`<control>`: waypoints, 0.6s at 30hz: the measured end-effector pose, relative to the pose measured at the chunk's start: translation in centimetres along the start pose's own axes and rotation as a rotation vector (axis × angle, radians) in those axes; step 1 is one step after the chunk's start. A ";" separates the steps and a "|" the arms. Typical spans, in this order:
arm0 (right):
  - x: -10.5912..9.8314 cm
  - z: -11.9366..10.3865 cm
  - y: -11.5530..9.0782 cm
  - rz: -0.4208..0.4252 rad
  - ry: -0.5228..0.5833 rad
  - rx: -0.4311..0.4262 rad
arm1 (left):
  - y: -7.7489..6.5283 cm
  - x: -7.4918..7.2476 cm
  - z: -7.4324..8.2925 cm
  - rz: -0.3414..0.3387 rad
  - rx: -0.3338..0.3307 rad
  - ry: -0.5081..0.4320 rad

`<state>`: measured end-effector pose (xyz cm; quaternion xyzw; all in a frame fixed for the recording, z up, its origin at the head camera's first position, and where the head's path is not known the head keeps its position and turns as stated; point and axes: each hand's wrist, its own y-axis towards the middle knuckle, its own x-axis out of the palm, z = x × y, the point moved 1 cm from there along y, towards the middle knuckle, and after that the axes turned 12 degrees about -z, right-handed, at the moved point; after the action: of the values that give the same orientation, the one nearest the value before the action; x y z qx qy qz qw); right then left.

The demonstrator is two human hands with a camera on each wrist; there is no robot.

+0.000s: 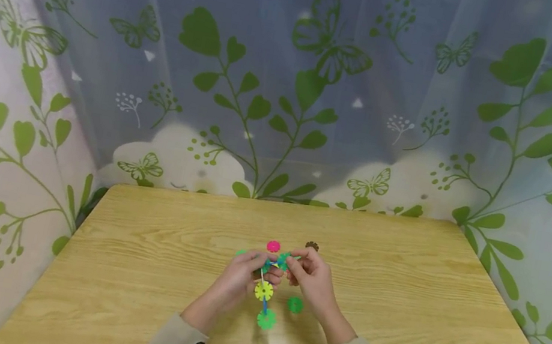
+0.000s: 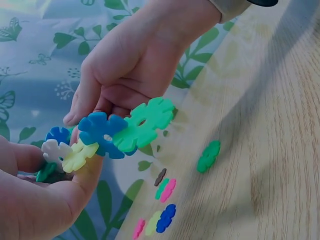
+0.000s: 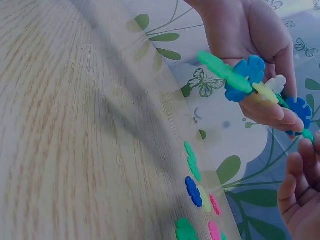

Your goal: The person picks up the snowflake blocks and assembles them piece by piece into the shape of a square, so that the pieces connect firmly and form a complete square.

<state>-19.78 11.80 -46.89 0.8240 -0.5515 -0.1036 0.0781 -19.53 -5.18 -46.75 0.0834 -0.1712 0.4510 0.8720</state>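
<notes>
My left hand [image 1: 234, 279] pinches a chain of interlocked snowflake discs near its upper end. A yellow disc [image 1: 264, 290], an edge-on blue disc [image 2: 102, 135] and a light green disc [image 1: 266, 319] hang below its fingers. A white disc [image 2: 56, 151] joins the yellow one near the left fingertips. Opposite, the fingertips of my right hand [image 1: 316, 282] pinch a green disc [image 3: 308, 135] at the upper end, beside another blue disc [image 3: 299, 112]. Fingers partly hide the joints there.
On the wooden table [image 1: 400, 278] lie a loose green disc [image 1: 294, 305], a pink disc [image 1: 272, 246] and a brown disc [image 1: 312, 245]. More loose discs, including a dark blue disc [image 2: 166, 218], lie behind the hands. A leaf-printed curtain [image 1: 270, 74] surrounds the table's far side.
</notes>
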 end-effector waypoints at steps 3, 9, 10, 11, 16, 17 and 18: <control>0.2 -1.1 -0.2 -0.005 -0.012 -0.015 | 0.0 -0.1 0.0 -0.009 0.004 -0.023; 0.2 -2.0 -0.4 -0.032 -0.043 -0.024 | -0.2 -0.2 0.2 -0.018 -0.004 -0.037; 0.2 -2.0 -0.4 -0.039 -0.049 -0.022 | -0.2 -0.2 0.2 -0.021 -0.005 -0.038; 0.2 -2.1 -0.4 -0.047 -0.057 -0.023 | -0.3 -0.2 0.2 -0.023 -0.007 -0.043; 0.0 -2.3 -0.6 -0.087 -0.100 0.003 | -0.3 -0.2 0.1 -0.038 -0.013 -0.061; 0.0 -2.3 -0.6 -0.096 -0.105 0.008 | -0.4 -0.2 0.1 -0.040 -0.016 -0.063; 0.0 -2.4 -0.7 -0.105 -0.108 0.011 | -0.4 -0.2 0.1 -0.040 -0.017 -0.063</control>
<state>-18.55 12.07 -44.76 0.8453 -0.5117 -0.1488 0.0379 -19.40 -5.61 -46.73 0.0935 -0.2007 0.4289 0.8758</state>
